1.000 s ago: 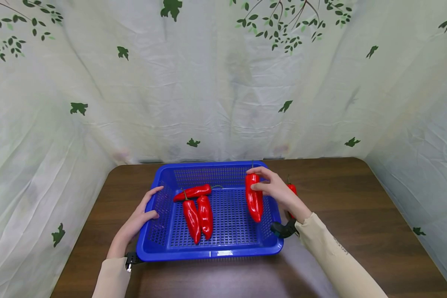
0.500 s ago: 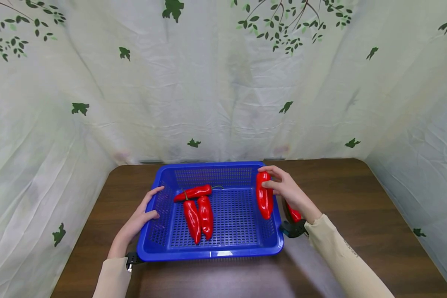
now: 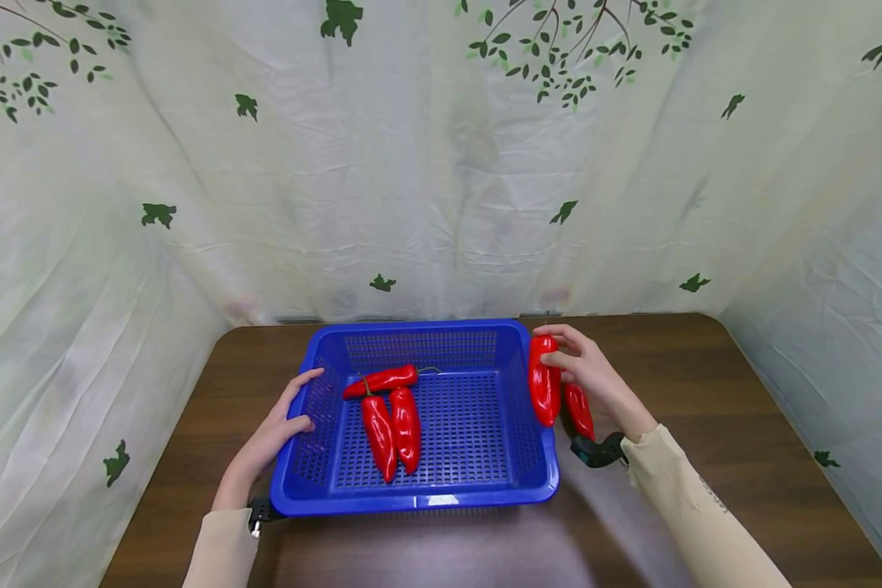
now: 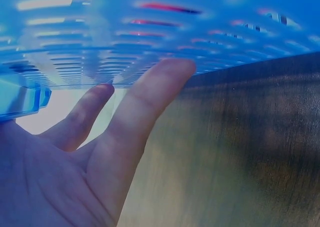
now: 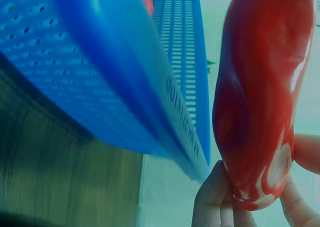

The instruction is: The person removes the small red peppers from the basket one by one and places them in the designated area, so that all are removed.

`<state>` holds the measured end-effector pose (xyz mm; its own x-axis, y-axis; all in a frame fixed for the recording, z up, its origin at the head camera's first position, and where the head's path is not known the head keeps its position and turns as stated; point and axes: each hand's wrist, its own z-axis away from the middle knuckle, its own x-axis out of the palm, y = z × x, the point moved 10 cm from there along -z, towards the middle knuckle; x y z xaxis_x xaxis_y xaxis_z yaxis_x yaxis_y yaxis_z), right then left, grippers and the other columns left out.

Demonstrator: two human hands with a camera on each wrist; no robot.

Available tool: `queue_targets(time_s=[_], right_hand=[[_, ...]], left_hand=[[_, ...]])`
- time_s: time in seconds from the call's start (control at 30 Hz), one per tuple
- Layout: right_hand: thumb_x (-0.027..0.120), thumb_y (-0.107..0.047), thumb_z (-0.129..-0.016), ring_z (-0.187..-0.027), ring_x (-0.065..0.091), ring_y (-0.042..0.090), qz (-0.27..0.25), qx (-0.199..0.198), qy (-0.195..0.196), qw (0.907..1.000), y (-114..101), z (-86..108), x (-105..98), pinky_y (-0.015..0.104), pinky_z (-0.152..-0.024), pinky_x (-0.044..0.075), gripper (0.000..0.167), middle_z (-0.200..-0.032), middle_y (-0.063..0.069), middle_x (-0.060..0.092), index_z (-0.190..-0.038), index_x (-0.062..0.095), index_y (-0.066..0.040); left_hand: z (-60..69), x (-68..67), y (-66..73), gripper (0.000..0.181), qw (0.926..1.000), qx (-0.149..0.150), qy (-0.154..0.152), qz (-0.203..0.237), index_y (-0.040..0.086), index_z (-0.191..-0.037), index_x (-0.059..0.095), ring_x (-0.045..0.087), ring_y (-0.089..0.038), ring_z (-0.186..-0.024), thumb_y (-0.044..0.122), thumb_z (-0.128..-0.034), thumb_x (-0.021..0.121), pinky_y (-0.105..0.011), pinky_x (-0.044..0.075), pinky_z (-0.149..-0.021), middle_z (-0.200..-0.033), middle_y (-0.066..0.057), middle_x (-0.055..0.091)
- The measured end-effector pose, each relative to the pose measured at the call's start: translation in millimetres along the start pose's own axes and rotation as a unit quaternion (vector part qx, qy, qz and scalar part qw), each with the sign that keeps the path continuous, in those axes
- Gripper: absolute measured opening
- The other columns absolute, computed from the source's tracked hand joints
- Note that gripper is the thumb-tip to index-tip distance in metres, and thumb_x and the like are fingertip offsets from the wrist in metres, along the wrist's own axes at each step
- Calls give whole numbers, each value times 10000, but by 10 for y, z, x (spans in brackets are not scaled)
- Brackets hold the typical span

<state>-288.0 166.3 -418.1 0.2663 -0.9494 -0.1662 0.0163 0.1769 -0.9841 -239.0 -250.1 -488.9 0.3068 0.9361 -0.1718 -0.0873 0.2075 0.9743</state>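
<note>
A blue plastic basket with perforated walls stands on the table. Several long red peppers are in view. My right hand pinches one red pepper near its stem end, tip pointing down, at the basket's right rim. In the right wrist view this pepper appears beside the basket's outer side, fingers and thumb at its end. My left hand rests against the basket's left side, fingers fairly straight; the left wrist view shows its thumb before the slotted wall. Three peppers lie inside, one of them at the front.
Another red pepper lies right of the basket, partly hidden by my right hand and wrist. The brown wooden table extends to both sides. A pale curtain with leaf prints hangs behind it.
My right hand has carried its pepper rightward, from above the basket's inside to its right rim. The pepper on the table shows more. My left hand and the basket have stayed still.
</note>
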Motion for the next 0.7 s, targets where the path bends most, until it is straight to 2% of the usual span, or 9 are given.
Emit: queue_targets(time_s=[0.2, 0.53, 0.7], right_hand=[[541, -80, -932, -1043, 537, 316, -63, -8, 72, 10000, 37, 19, -99, 424, -815, 508, 453, -1301, 235, 442, -1372, 444, -34], [505, -65, -944, -980, 543, 210, -294, 118, 253, 9992, 179, 46, -257, 333, -769, 514, 458, -1278, 233, 442, -1393, 424, -24], [515, -99, -947, -1022, 526, 226, -282, 173, 376, 9987, 254, 71, -362, 327, -788, 510, 487, -1308, 247, 430, -1409, 388, -16]], left_hand=[[13, 7, -1, 730, 10000, -4, 10, -18, 229, -1496, 188, 314, -514, -1200, -16, -858, 443, -493, 466, -812, -1506, -213, 69], [23, 4, 4, 727, 9999, -34, 28, -107, 235, -1499, 187, 306, -516, -1215, -4, -865, 449, -522, 460, -831, -1517, -202, 58], [20, 1, 4, 727, 9999, -41, 31, -134, 236, -1498, 185, 298, -523, -1222, 0, -865, 452, -542, 456, -834, -1520, -202, 49]])
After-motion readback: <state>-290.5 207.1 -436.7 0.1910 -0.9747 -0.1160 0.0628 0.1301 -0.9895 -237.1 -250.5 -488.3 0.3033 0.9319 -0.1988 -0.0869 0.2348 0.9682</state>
